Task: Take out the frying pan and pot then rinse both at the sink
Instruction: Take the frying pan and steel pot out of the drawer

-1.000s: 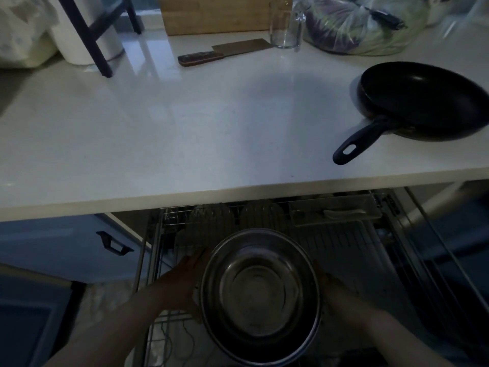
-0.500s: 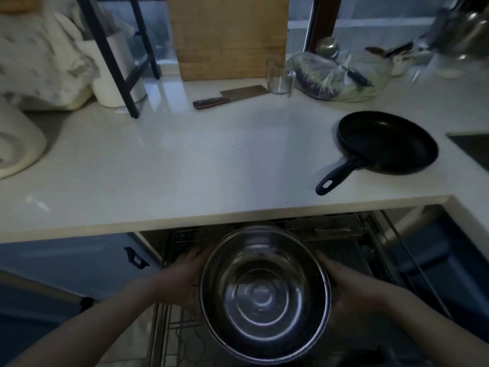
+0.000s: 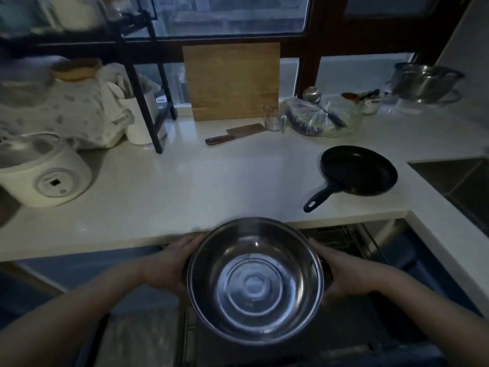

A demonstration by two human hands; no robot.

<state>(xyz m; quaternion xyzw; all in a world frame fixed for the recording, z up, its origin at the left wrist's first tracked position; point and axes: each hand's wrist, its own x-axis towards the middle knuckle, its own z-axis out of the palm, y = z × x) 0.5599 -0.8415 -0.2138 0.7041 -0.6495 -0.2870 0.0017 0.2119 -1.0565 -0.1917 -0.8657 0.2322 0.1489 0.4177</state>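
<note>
A round stainless-steel pot [image 3: 255, 282] hangs in the air just in front of the counter edge, above the pulled-out wire drawer [image 3: 352, 239]. My left hand [image 3: 169, 263] grips its left side and my right hand [image 3: 341, 271] grips its right side, fingers curled round the wall. The pot's inside looks empty. A black frying pan [image 3: 358, 169] lies on the white counter [image 3: 211, 181] to the right, its handle pointing toward the front edge. The sink [image 3: 460, 181] is at the far right, partly cut off.
A cleaver [image 3: 235, 133], a glass [image 3: 272, 118], a bagged vegetable [image 3: 315, 116] and a wooden cutting board [image 3: 232, 80] stand at the back. A white rice cooker [image 3: 42, 170] sits left, beside a black rack [image 3: 148, 83]. Steel bowls [image 3: 426, 80] are at the back right.
Both hands have lifted the pot up out of the drawer to counter height. The view has tilted upward, showing the window, the rice cooker and the sink.
</note>
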